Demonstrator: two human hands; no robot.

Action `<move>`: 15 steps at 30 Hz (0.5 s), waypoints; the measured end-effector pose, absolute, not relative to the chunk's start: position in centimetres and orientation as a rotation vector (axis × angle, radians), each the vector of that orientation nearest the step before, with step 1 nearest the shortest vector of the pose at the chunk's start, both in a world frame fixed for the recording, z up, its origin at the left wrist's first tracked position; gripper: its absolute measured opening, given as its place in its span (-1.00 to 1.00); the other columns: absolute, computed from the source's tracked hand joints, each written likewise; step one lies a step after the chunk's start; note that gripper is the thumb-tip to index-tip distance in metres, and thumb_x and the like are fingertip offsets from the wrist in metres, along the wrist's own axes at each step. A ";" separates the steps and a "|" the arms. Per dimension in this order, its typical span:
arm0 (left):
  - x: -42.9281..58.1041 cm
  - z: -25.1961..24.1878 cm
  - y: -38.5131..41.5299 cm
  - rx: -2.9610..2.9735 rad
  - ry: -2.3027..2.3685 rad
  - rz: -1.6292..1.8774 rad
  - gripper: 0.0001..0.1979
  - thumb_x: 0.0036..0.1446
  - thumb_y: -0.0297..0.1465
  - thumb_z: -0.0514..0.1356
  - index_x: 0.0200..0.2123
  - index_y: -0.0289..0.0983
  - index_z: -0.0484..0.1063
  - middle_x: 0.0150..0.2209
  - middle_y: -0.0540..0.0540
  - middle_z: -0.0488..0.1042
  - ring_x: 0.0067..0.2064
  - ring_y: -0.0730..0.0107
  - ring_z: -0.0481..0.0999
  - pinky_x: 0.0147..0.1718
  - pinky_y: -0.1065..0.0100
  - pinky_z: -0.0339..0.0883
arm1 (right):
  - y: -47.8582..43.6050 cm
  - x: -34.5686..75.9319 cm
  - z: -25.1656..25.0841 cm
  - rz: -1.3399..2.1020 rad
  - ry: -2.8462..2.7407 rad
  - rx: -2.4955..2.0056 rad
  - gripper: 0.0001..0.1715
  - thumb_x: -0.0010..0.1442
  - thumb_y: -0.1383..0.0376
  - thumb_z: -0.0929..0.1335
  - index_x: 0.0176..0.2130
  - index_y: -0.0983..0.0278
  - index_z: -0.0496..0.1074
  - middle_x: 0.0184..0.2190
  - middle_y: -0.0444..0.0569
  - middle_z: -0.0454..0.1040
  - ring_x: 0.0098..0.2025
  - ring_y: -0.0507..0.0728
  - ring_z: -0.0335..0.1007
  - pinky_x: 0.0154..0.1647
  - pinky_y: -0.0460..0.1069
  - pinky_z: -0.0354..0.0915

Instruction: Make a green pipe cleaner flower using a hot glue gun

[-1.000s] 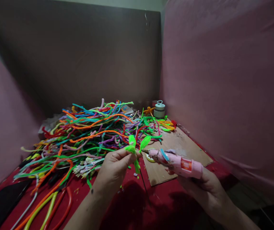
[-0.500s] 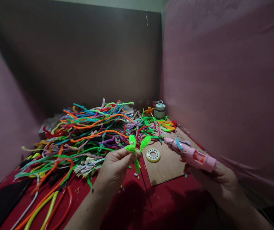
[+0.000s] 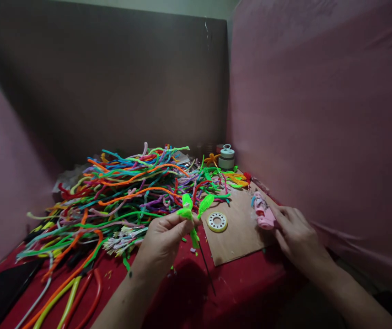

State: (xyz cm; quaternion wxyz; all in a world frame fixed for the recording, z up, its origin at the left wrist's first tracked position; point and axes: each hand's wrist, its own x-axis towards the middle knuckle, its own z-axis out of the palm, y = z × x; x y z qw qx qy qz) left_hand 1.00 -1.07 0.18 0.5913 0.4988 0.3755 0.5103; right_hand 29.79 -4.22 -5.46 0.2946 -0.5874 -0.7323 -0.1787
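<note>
My left hand (image 3: 165,235) pinches a bright green pipe-cleaner piece (image 3: 205,205) with leaf-like loops and a thin dark stem (image 3: 208,269) slanting down below it. Over the right part of the cardboard (image 3: 238,242), my right hand (image 3: 295,230) has its fingers at the rear of a pink hot glue gun (image 3: 265,218). The gun's nozzle points away from me, and its handle is hidden. A round yellow-rimmed spool (image 3: 217,222) lies on the cardboard between my hands.
A large heap of coloured pipe cleaners (image 3: 137,178) covers the table's left and middle. Red-handled pliers (image 3: 96,288) lie at front left on the red cloth (image 3: 230,297). A pale green lidded jar (image 3: 226,157) stands at the back. Pink walls (image 3: 319,114) flank the table.
My right hand has lowered the glue gun to the cardboard and turned its nozzle from leftward to away from me. My left hand keeps its pinch on the green piece.
</note>
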 end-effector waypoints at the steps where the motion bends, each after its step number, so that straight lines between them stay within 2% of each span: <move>1: 1.0 0.2 -1.1 1.160 0.876 1.185 -0.85 -0.16 -0.34 0.33 -0.47 -0.29 0.59 -0.51 -0.10 0.54 -0.37 0.37 0.42 -0.30 0.39 0.24 | -3.8 30.1 -5.9 -0.496 -1.967 -1.654 -0.53 0.15 0.42 0.17 0.07 0.36 0.25 -0.22 0.17 0.37 -0.18 0.28 0.27 -0.22 0.15 0.31; 5: 1.1 0.2 -1.1 1.132 0.859 1.188 -0.85 -0.18 -0.35 0.34 -0.47 -0.29 0.59 -0.51 -0.10 0.54 -0.38 0.37 0.43 -0.32 0.40 0.25 | -2.4 31.0 -7.1 -0.530 -1.972 -1.890 -0.56 0.17 0.38 0.20 0.04 0.41 0.27 -0.27 0.17 0.37 -0.23 0.27 0.25 -0.30 0.11 0.32; 11: 0.9 0.0 -1.1 1.149 0.836 1.205 -0.86 -0.15 -0.36 0.33 -0.44 -0.28 0.59 -0.49 -0.09 0.54 -0.37 0.38 0.42 -0.30 0.41 0.24 | -1.5 32.1 -7.2 -0.448 -2.074 -1.855 -0.64 0.15 0.33 0.22 -0.08 0.42 0.38 -0.30 0.17 0.39 -0.27 0.25 0.25 -0.26 0.11 0.30; 15: 0.8 -0.2 -1.4 1.309 0.860 1.183 -0.89 -0.07 -0.35 0.29 -0.45 -0.25 0.58 -0.39 -0.08 0.54 -0.31 0.35 0.42 -0.27 0.40 0.23 | -2.5 31.4 -5.3 -0.391 -2.012 -1.707 -0.62 0.16 0.30 0.21 -0.06 0.39 0.38 -0.17 0.21 0.39 -0.13 0.29 0.26 -0.12 0.19 0.27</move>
